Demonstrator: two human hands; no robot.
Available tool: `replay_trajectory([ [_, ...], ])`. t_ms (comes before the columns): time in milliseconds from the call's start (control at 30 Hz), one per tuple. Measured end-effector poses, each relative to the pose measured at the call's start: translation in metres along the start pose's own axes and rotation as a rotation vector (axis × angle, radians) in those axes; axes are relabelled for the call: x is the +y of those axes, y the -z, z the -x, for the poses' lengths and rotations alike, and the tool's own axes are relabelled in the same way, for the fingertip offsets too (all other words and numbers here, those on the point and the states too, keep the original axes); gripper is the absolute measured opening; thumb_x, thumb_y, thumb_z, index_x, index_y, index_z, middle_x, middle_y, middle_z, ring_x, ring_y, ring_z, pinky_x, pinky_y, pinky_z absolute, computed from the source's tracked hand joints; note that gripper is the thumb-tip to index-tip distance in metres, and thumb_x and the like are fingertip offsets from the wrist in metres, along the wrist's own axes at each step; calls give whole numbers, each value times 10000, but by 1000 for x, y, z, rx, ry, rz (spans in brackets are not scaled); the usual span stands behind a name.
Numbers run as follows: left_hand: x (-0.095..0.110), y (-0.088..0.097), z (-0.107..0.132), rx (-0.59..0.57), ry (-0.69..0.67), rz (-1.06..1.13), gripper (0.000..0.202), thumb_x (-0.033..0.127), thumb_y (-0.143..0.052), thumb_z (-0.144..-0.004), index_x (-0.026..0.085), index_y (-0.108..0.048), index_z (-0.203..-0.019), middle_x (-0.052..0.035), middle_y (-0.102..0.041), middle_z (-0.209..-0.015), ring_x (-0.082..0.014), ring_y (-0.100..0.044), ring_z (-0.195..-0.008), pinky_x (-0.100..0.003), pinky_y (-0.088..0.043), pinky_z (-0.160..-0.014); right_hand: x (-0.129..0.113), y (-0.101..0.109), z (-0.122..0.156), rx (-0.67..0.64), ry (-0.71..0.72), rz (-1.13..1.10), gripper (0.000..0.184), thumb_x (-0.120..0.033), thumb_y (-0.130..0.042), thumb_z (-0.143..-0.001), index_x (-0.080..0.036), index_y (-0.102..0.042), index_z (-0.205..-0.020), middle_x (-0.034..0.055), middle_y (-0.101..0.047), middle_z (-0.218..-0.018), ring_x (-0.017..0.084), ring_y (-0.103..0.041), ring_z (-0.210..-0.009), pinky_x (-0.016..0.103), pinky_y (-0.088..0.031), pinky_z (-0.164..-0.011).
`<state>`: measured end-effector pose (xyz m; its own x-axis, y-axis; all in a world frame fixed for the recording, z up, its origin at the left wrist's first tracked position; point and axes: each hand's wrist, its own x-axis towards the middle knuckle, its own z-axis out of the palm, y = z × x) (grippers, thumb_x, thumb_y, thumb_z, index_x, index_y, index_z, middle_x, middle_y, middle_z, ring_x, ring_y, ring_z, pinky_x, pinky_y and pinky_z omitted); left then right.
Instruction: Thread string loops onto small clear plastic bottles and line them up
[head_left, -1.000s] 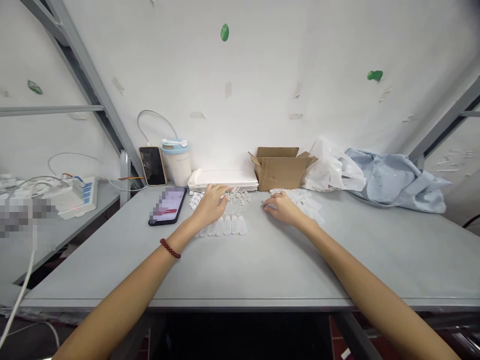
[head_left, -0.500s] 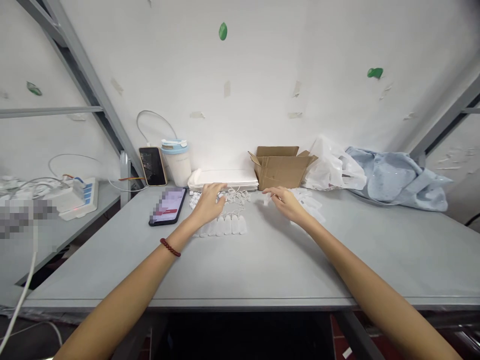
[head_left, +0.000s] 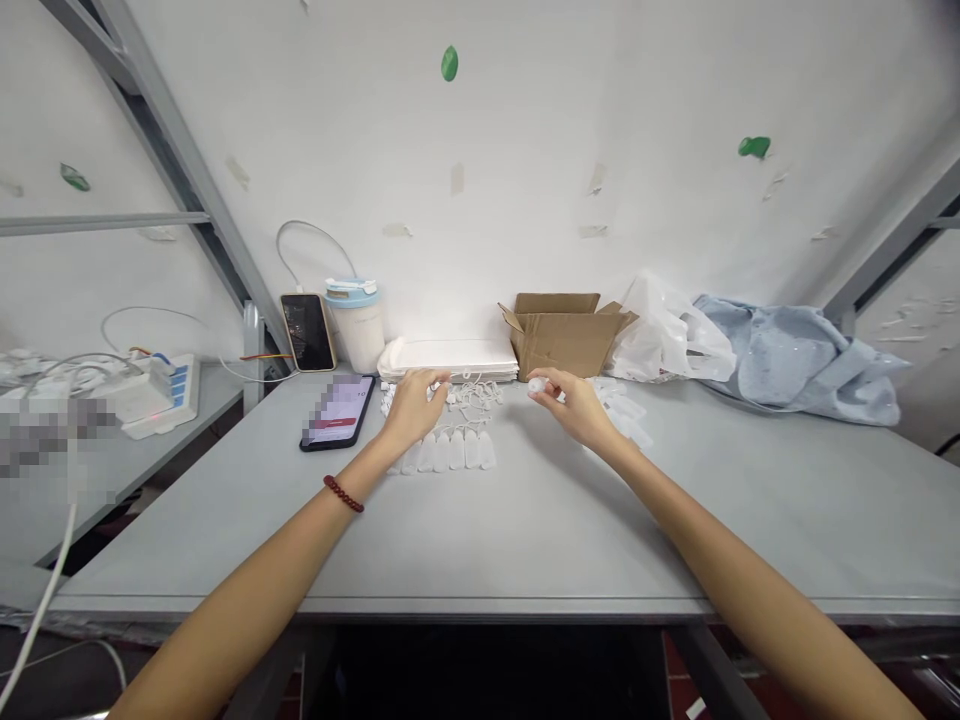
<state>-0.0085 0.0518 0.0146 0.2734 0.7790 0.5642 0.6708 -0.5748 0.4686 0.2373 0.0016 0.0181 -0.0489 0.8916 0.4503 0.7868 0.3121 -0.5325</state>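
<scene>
My left hand point(head_left: 412, 407) reaches over a tangle of thin white strings and small white pieces point(head_left: 472, 395), its fingers curled down onto them. A row of several small white oval pieces point(head_left: 454, 452) lies just in front of that hand. My right hand point(head_left: 576, 404) is lifted slightly off the grey table point(head_left: 525, 520) and pinches one small white piece point(head_left: 535, 385) between thumb and fingers. A loose heap of small clear bags point(head_left: 622, 415) lies right of that hand.
A phone point(head_left: 337, 411) with a lit screen lies left of my left hand. Behind stand another phone point(head_left: 307, 331), a white cup with a blue lid point(head_left: 355, 322), a white stack point(head_left: 450, 358), an open cardboard box point(head_left: 566, 333), a plastic bag point(head_left: 667, 335) and blue cloth point(head_left: 795, 360).
My right hand rose from the heap of bags and moved left with a small white piece pinched in it. My left hand shifted slightly toward the strings.
</scene>
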Motion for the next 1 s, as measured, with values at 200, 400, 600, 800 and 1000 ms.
replay_trajectory([
  [200,30,7,11,64,-109,124,159,206,-507,-835,186,-665,-847,-31,-699,-865,-185,-579,-856,-299,-477,-693,-15,-7,9,-37,60,2,222,-384,-594,-793,-180,-631,-873,53,-551,-820,176,-517,-751,277,-403,-664],
  [400,41,3,18,108,-273,118,138,173,-500,-850,188,-637,-861,-40,-683,-856,-194,-566,-871,-354,-468,-787,-30,-11,16,-123,152,-25,248,-396,-556,-824,-179,-561,-703,30,-540,-740,154,-494,-698,257,-380,-621],
  [600,38,-1,19,125,-334,112,159,166,-477,-863,187,-633,-883,-54,-675,-873,-199,-560,-871,-373,-468,-790,-34,-10,18,-116,160,-36,258,-406,-552,-824,-182,-556,-697,32,-537,-729,153,-492,-688,249,-368,-587],
  [800,45,-1,23,130,-451,130,149,141,-482,-864,178,-622,-898,-54,-664,-857,-184,-552,-851,-344,-478,-761,-34,-11,18,-117,167,-31,314,-449,-528,-833,-179,-529,-671,24,-516,-703,148,-484,-672,253,-366,-612],
  [1000,48,-3,26,108,-507,130,143,143,-478,-869,182,-612,-899,-49,-657,-856,-177,-541,-845,-337,-471,-746,-33,-12,17,-112,179,-19,319,-435,-519,-839,-185,-483,-643,13,-503,-679,141,-467,-646,253,-358,-608],
])
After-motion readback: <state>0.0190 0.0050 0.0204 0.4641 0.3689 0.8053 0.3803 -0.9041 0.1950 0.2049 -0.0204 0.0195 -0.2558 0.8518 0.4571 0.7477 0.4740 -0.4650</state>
